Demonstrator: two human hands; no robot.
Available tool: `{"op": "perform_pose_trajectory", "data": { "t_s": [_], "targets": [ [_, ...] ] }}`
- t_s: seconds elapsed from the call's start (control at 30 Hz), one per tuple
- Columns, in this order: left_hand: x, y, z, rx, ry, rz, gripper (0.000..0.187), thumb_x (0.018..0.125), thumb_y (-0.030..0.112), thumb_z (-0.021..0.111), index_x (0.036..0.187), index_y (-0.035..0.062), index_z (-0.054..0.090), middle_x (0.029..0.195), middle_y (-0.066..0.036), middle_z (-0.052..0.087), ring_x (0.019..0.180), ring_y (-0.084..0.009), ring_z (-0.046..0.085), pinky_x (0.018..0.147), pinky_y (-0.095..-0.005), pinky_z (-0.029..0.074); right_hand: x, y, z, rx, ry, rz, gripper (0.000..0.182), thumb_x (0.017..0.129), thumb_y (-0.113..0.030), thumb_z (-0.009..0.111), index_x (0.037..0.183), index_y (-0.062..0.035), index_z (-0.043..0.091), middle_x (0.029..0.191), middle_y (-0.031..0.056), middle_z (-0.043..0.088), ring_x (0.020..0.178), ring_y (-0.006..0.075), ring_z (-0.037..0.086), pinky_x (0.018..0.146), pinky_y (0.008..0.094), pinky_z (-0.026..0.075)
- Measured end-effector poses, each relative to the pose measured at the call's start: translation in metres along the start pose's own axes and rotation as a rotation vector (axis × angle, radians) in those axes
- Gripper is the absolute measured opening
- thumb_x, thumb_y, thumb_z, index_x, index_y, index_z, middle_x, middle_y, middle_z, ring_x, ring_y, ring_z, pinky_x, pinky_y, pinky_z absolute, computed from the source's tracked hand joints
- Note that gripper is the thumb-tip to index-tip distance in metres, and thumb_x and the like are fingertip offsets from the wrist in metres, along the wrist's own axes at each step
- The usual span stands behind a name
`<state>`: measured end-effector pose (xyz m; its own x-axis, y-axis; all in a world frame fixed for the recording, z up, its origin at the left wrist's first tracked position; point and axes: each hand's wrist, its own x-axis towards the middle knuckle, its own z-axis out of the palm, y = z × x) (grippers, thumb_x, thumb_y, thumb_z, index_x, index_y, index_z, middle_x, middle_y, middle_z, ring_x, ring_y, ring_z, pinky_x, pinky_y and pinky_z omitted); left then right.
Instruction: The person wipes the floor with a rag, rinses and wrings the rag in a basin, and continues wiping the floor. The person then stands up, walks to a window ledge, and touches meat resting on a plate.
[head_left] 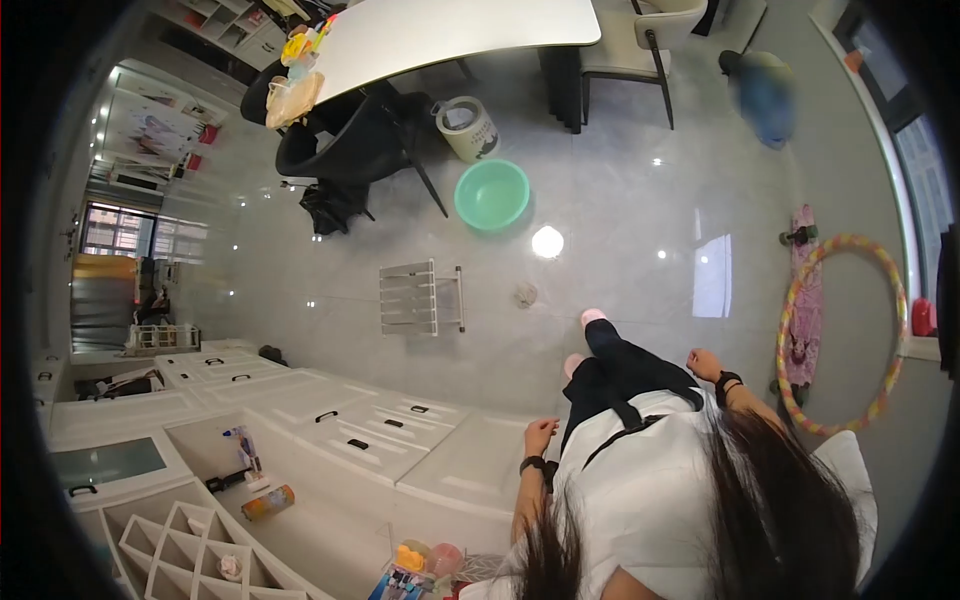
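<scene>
My left hand hangs at my side by the edge of a white cabinet top; it wears a black wristband, holds nothing, and its fingers are loosely curled. My right hand, also with a black wristband, swings free over the grey tiled floor with nothing in it. Between the hands I see my white top, black trousers and pink slippers. A crumpled cloth lies on the floor just ahead of my feet.
White drawer units run along the left, with an orange can on a lower surface. Ahead lie a white rack, a green basin, a white bucket and a black chair by a white table. A hoop and pink skateboard are right.
</scene>
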<state>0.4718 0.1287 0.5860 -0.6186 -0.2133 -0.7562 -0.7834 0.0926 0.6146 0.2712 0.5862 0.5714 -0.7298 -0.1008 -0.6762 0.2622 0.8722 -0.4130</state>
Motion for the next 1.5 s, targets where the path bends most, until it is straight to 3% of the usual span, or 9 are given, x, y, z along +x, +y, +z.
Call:
{"op": "perform_pose_trajectory", "data": {
  "t_s": [0.3,0.47,0.63,0.73,0.8,1.07,1.2,1.33,1.5],
  "targets": [
    [0.008,-0.034,0.025,0.131,-0.042,0.134,0.015,0.082,0.006,0.059,0.079,0.006,0.074,0.078,-0.007,0.072,0.07,-0.0145,0.069,0.063,-0.0275,0.052,-0.065,0.028,-0.023,-0.04,0.002,0.055,0.021,0.082,-0.023,0.059,0.088,-0.0044,0.067,0.087,0.021,0.068,0.083,0.039,0.066,0.075,0.0471,0.051],
    [-0.015,0.003,0.035,0.183,0.122,0.178,0.004,0.08,0.006,0.067,0.08,0.004,0.07,0.08,-0.01,0.072,0.072,-0.0171,0.069,0.068,-0.0297,0.054,-0.041,0.046,-0.019,-0.156,0.015,-0.03,0.022,0.085,-0.026,0.06,0.087,-0.0053,0.067,0.083,0.0178,0.069,0.079,0.033,0.068,0.072,0.042,0.052],
    [-0.023,0.004,0.072,-0.036,0.281,0.052,0.013,0.085,0.012,0.068,0.085,0.0071,0.056,0.076,-0.006,0.066,0.07,-0.0158,0.067,0.06,-0.0288,0.051,-0.009,0.061,-0.052,-0.089,0.001,-0.151,0.022,0.086,-0.026,0.059,0.089,-0.0051,0.067,0.084,0.0183,0.07,0.08,0.0347,0.068,0.072,0.043,0.052],
    [-0.039,0.025,0.105,-0.207,0.308,-0.107,0.015,0.086,0.012,0.066,0.084,0.0096,0.051,0.081,-0.004,0.066,0.071,-0.0159,0.068,0.058,-0.0262,0.049,0.007,0.081,-0.098,0.101,-0.016,-0.136,0.02,0.086,-0.02,0.059,0.084,-0.0006,0.064,0.063,0.0142,0.065,0.055,0.0239,0.066,0.057,0.0364,0.052],
    [-0.044,0.041,0.128,-0.204,0.367,-0.063,0.013,0.086,0.008,0.061,0.085,0.0076,0.049,0.079,-0.007,0.065,0.071,-0.0179,0.069,0.059,-0.0281,0.05,0.022,0.124,-0.114,0.174,-0.008,-0.052,0.018,0.086,-0.018,0.059,0.082,-0.0009,0.062,0.06,0.0108,0.064,0.054,0.0199,0.065,0.053,0.0335,0.051],
    [-0.058,0.061,0.196,-0.232,0.481,0.07,0.007,0.087,0.002,0.045,0.081,0.0042,0.044,0.064,-0.01,0.056,0.057,-0.0183,0.06,0.059,-0.0313,0.051,0.029,0.202,-0.196,0.225,0.004,0.127,0.017,0.087,-0.017,0.057,0.08,-0.0011,0.061,0.059,0.0105,0.063,0.048,0.0191,0.063,0.045,0.0316,0.049],
    [-0.059,0.058,0.216,-0.094,0.522,0.142,0.022,0.08,-0.004,0.04,0.091,0.0042,0.057,0.058,-0.003,0.055,0.049,-0.0113,0.052,0.046,-0.0266,0.042,0.019,0.215,-0.2,0.25,-0.023,0.2,0.018,0.088,-0.016,0.056,0.082,-0.001,0.062,0.057,0.0111,0.062,0.047,0.0202,0.062,0.041,0.031,0.048],
    [-0.055,0.014,0.241,-0.147,0.543,0.149,0.021,0.078,0.001,0.043,0.083,0.0042,0.063,0.058,-0.003,0.057,0.048,-0.0117,0.051,0.045,-0.0276,0.04,-0.002,0.23,-0.184,0.255,-0.076,0.156,0.018,0.083,-0.018,0.061,0.08,-0.0006,0.065,0.059,0.0124,0.063,0.049,0.0203,0.064,0.048,0.0335,0.051],
    [-0.067,-0.006,0.277,-0.165,0.378,0.025,0.016,0.075,0.009,0.051,0.076,0.0036,0.066,0.069,-0.012,0.063,0.068,-0.0248,0.062,0.065,-0.0374,0.049,-0.038,0.269,-0.16,-0.026,-0.056,-0.071,0.028,0.08,-0.028,0.066,0.085,-0.0001,0.07,0.069,0.0141,0.068,0.07,0.0217,0.068,0.066,0.0342,0.052]
  ]
}}
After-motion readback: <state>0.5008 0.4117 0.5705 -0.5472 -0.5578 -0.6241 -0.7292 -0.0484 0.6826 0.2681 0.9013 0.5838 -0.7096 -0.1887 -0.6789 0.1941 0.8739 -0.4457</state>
